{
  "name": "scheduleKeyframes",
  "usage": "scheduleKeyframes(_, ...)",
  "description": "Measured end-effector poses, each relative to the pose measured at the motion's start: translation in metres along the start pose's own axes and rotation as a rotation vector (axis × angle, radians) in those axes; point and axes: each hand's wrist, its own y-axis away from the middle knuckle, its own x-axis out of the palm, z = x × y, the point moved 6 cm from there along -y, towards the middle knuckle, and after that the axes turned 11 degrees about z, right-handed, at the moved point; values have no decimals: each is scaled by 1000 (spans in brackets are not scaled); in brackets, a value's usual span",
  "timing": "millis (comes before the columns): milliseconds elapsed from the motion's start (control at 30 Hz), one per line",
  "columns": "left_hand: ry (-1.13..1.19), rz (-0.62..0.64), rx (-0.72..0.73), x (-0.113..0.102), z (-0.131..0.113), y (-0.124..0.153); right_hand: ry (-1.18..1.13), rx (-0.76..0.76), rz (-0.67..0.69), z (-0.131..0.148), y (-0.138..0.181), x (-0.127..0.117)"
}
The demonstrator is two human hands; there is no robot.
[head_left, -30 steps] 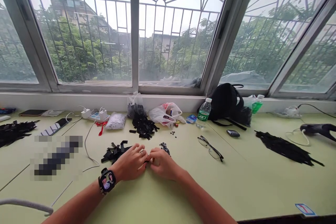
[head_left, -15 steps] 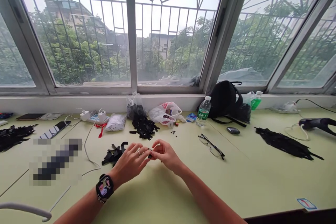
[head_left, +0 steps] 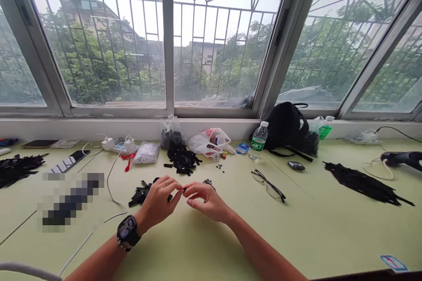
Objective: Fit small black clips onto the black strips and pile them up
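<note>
My left hand (head_left: 158, 199) is closed, its thumb and forefinger pinching a small black piece (head_left: 183, 191). My right hand (head_left: 208, 201) reaches in from the other side. Its forefinger tip meets that piece, while the thumb hangs lower and apart from the fingers. The piece is too covered to show its full shape. Beside my left hand lies a small pile of short black strips (head_left: 139, 194), partly behind the hand. Just beyond my right hand is a cluster of small dark round parts (head_left: 209, 182).
Farther back, a larger heap of black strips (head_left: 182, 161) spills from a clear bag. A few loose round parts (head_left: 220, 167), eyeglasses (head_left: 268, 185) and a water bottle (head_left: 258, 141) lie or stand to the right. A white cable (head_left: 112, 202) crosses the table (head_left: 184, 250) at left.
Both hands have shifted slightly left. My right thumb has come away from its pinch, and the cluster of round parts behind the right hand now shows.
</note>
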Motion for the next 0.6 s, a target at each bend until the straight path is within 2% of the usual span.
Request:
scheduleKeyframes(100, 0, 36, 6, 0, 3, -1, 4, 18, -11, -3, -1, 0)
scheduleKeyframes(233, -118, 44, -26, -10, 15, -2, 23, 135, 28, -13, 0, -1)
scheduleKeyframes(367, -223, 22, -129, -21, 36, 1, 42, 111, -62, -15, 1, -9)
scheduleKeyframes(500, -256, 67, -174, -18, 50, 6, 165, 127, -128, -18, 3, -16)
scheduleKeyframes(600, -262, 126, -175, -10, 54, 10, 257, 147, -120, -18, 3, -17)
